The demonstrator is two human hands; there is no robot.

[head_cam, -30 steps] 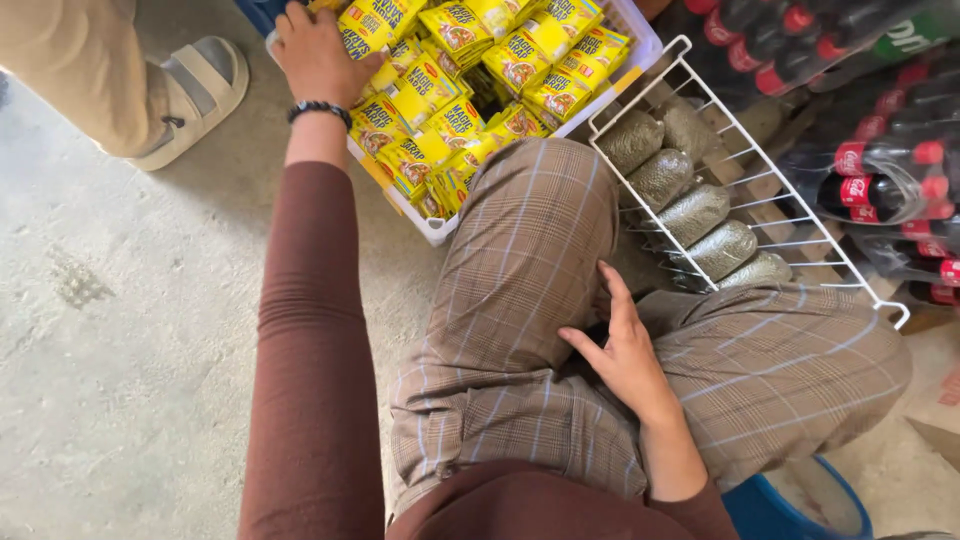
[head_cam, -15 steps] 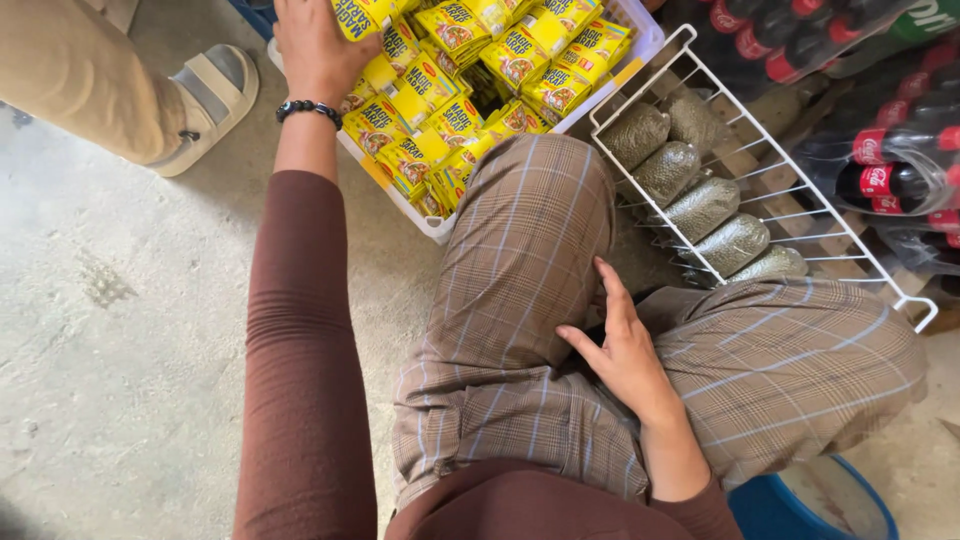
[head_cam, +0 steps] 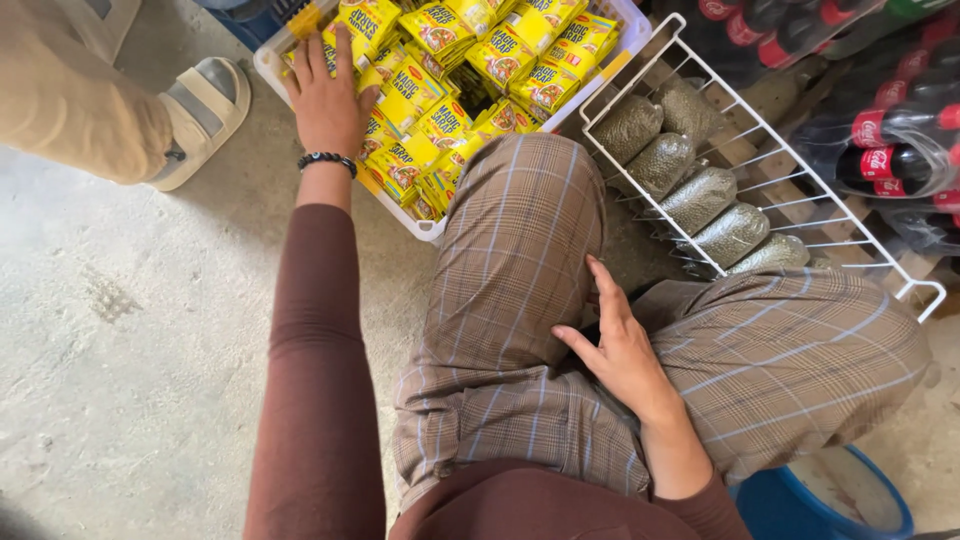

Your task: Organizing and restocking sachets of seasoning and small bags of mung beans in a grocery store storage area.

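Concrete floor [head_cam: 130, 330], crate [head_cam: 268, 62], wire rack [head_cam: 930, 290]

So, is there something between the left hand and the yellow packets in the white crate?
Nothing visible. The left hand already lies flat on the yellow packets at the near left corner of the white crate. The right hand rests on the lap.

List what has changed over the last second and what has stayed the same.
The left hand has shifted a little across the yellow packets in the white crate and now lies flat on them near the crate's left corner, holding nothing. The right hand stays resting between the knees. The wire rack of green bags, the bottles and the sandalled foot have not moved.
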